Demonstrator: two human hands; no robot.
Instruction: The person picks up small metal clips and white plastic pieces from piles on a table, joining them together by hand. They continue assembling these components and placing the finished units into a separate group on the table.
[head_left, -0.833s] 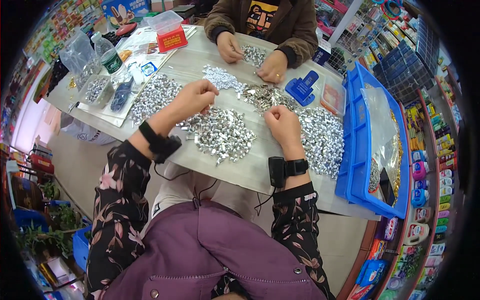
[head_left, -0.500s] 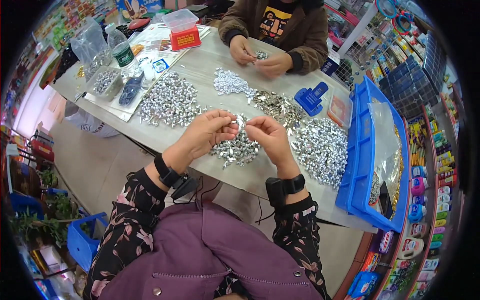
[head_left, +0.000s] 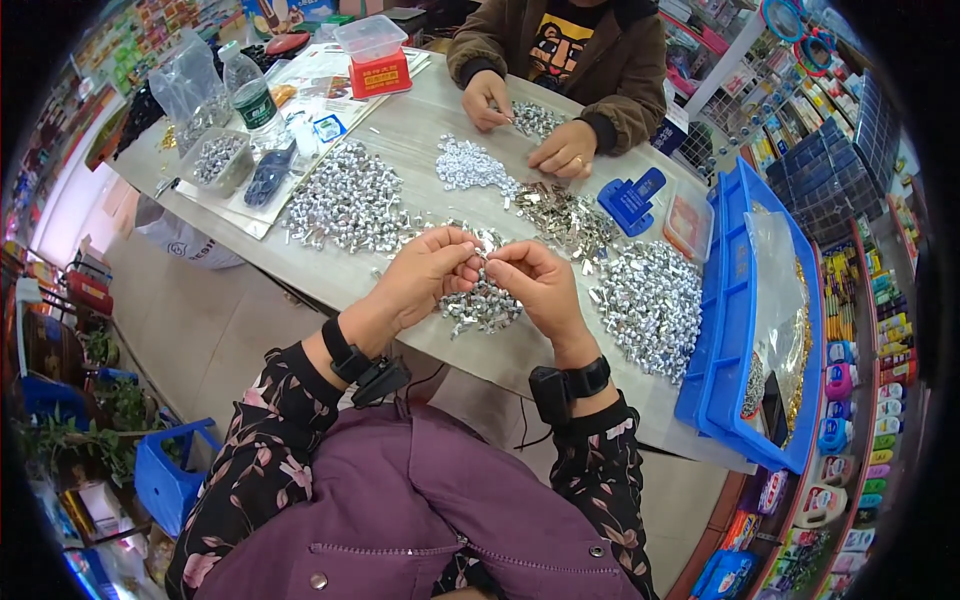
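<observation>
Over the near part of the table, my left hand [head_left: 425, 278] and my right hand [head_left: 540, 288] meet fingertip to fingertip. Each is closed in a pinch. Whatever small piece they hold is mostly covered by the fingers and too tiny to name. Right beneath them lies a heap of small silver metal pieces [head_left: 487, 308]. A larger heap of silver and white pieces [head_left: 345, 200] spreads beyond my left hand, and another silver heap [head_left: 650, 310] lies right of my right hand. Farther off are small white pieces [head_left: 470, 165] and flat shiny metal pieces [head_left: 568, 218].
Across the table a person's hands [head_left: 565, 150] rest by a small silver heap [head_left: 537, 120]. A blue tray [head_left: 700, 330] stands at the right edge, near a blue clip-like object [head_left: 632, 200]. A water bottle [head_left: 250, 95], a plastic tub [head_left: 215, 165] and a red box [head_left: 380, 75] stand far left.
My hands have come closer together, fingertips now meeting. The other person's hands have moved apart, one now down on the table, uncovering the small heap there. The view has shifted slightly.
</observation>
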